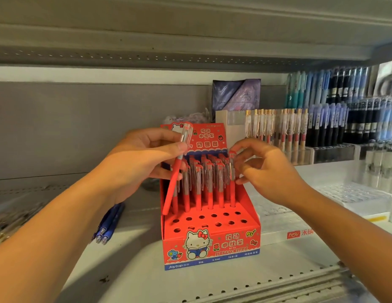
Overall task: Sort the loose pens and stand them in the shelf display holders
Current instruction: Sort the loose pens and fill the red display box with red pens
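Note:
A red cartoon-cat display box (212, 248) stands on the white shelf, its back rows filled with upright red pens (209, 182) and its front rows showing open holes. My left hand (138, 162) pinches a loose red pen (175, 178) near its clear cap, the pen slanting down over the box's left side. My right hand (265, 169) curls its fingers round the top of the rightmost standing pen (232, 171) in the box.
Three loose blue pens (108, 224) lie on the shelf left of the box. Clear holders of gold-clipped pens (278, 127) and blue and black pens (343, 110) stand at the right. A dark purple box (236, 95) stands behind. The upper shelf hangs low overhead.

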Tool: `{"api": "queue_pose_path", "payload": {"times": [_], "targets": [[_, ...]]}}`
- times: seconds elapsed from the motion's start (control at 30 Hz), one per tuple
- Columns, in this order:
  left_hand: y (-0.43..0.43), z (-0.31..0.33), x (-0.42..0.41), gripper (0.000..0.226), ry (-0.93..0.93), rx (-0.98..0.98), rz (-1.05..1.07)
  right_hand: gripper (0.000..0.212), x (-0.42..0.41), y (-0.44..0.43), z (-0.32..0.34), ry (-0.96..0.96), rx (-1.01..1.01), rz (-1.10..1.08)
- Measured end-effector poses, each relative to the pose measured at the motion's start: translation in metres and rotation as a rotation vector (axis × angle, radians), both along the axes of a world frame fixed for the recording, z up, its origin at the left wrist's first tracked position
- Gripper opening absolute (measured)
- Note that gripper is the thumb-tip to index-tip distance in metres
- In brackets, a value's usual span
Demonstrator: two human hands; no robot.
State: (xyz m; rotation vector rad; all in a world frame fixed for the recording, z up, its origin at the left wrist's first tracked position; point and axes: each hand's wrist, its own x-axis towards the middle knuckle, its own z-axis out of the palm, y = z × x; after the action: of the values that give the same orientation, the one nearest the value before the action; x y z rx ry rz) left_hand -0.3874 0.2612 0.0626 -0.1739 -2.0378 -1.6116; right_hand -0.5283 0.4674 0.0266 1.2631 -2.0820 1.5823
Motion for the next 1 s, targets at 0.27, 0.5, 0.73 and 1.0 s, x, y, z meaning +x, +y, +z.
{"api": "queue_pose_path", "payload": {"times": [0.27, 0.5, 0.73, 1.0], "targets": [[0.0, 0.003, 0.005, 0.035, -0.017, -0.024, 0.029, 0.042, 0.0, -0.003, -0.003, -0.008, 0.093, -0.042], [-0.003, 0.004, 0.006, 0.036, -0.023, -0.043, 0.024, 0.032, 0.001, 0.0, -0.005, 0.12, 0.189, -0.167], [-0.006, 0.005, 0.004, 0.046, 0.032, -0.054, 0.059, 0.016, 0.03, -0.007, 0.012, 0.235, 0.004, -0.184], [-0.008, 0.006, 0.006, 0.035, 0.087, -0.11, 0.071, 0.024, 0.076, -0.047, 0.019, -0.119, -0.09, 0.328]]}}
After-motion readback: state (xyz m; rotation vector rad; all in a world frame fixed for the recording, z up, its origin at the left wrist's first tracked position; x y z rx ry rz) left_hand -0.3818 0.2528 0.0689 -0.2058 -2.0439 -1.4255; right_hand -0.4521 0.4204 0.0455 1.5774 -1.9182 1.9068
